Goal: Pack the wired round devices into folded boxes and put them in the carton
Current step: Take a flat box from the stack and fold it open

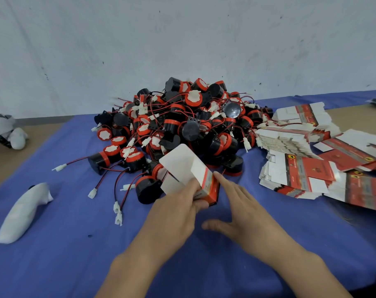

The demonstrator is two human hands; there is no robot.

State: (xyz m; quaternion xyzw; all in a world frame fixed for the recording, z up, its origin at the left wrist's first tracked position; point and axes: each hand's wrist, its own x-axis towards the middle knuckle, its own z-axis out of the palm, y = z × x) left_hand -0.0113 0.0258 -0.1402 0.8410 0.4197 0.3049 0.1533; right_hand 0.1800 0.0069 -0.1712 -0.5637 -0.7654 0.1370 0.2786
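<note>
A big heap of round black-and-red devices (182, 121) with red-black wires and white plugs lies on the blue cloth (75, 244). In front of it my left hand (176, 209) grips a small folded red-and-white box (195, 175), its white flaps standing open toward the heap. My right hand (243, 209) lies beside the box with fingers spread, the index fingertip touching the box's right side. Stacks of flat unfolded boxes (307, 160) sit at the right. No carton is in view.
A white controller-shaped object (23, 211) lies on the cloth at the left. Another white and black item (4, 132) rests at the far left edge on the bare table. A grey wall rises behind the heap.
</note>
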